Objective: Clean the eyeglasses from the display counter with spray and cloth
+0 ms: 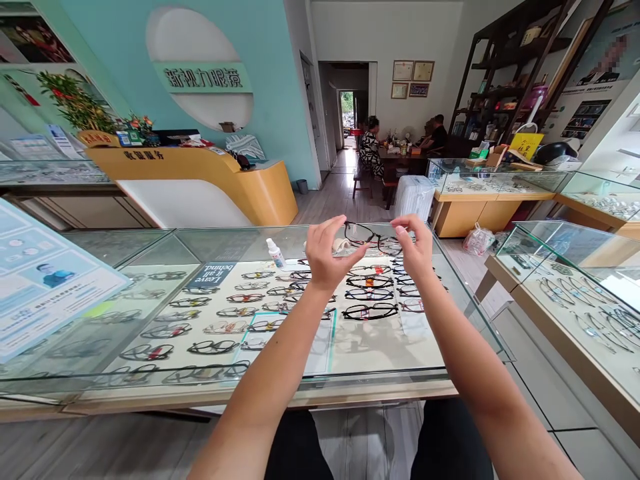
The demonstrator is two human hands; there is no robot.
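I hold a pair of black-framed glasses up above a glass display counter. My left hand pinches the left end of the frame between thumb and fingers. My right hand grips the right end, its fingers curled round it. Under the glass lie several rows of spectacle frames on a pale tray. A small white spray bottle stands on the glass just left of my left hand, and something small and pale lies behind that hand.
A tilted leaflet stand sits at the counter's left end. More glass cases run along the right. A yellow reception desk stands behind, and two people sit at a table in the back.
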